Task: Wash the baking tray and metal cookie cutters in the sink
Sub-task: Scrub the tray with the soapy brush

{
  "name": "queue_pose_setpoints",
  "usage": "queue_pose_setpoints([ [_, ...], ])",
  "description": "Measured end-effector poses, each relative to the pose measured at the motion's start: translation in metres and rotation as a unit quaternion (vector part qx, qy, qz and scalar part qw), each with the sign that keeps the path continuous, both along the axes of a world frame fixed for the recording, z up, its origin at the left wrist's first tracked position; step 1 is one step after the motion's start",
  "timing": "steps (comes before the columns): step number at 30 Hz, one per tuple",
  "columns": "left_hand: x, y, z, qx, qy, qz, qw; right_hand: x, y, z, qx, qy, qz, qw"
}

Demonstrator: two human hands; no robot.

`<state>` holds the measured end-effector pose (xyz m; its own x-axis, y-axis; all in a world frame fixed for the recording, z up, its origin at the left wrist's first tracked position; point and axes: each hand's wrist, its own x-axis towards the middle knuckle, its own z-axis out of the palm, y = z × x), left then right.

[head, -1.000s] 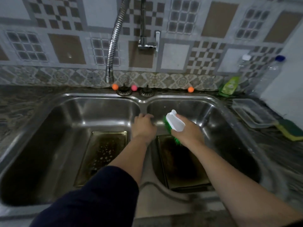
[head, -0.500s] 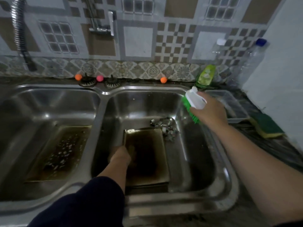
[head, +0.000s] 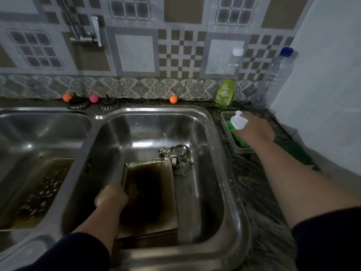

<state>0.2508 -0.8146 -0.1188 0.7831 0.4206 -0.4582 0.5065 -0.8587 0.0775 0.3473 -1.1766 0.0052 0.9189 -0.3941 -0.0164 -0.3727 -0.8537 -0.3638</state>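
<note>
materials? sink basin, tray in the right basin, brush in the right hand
Double-basin sink: brushed stainless steel, going by its grey sheen and highlights. Rectangular baking tray: likely metal, with pale thin rims and a dark burnt centre. White-handled green-bristled scrub brush: looks like plastic, glossy white moulded grip.

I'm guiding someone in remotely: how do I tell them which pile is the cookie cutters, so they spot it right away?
Start at the right basin of the double sink, the one with the dark baking tray that the left hand holds. The cookie cutters lie on the basin floor at the tray's far right corner. They are the only cluster of thin, shiny bent metal strips; everything else in the basin is flat.
</note>
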Motion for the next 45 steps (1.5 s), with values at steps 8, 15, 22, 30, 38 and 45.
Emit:
queue_pose_setpoints([
  [8,-0.005,-0.01,-0.007,0.051,-0.032,-0.001,0.998,-0.002,0.0,-0.017,-0.004,-0.041,0.022,0.999],
  [15,-0.005,-0.01,-0.011,0.032,-0.05,0.032,0.998,-0.006,-0.001,-0.02,0.002,-0.059,0.0,0.998],
  [22,-0.006,-0.007,-0.011,0.008,-0.032,0.047,0.998,-0.004,0.022,0.011,-0.031,-0.137,0.046,0.989],
  [30,0.0,0.002,0.004,-0.035,-0.029,0.014,0.999,-0.038,0.122,0.01,-0.003,-0.169,0.137,0.976],
  [38,-0.002,0.014,0.019,-0.249,-0.105,0.074,0.96,-0.08,0.188,-0.059,0.068,-0.067,0.189,0.977],
  [45,-0.001,0.037,0.024,-0.505,-0.158,-0.039,0.848,-0.109,0.212,-0.079,0.145,-0.046,0.201,0.968],
])
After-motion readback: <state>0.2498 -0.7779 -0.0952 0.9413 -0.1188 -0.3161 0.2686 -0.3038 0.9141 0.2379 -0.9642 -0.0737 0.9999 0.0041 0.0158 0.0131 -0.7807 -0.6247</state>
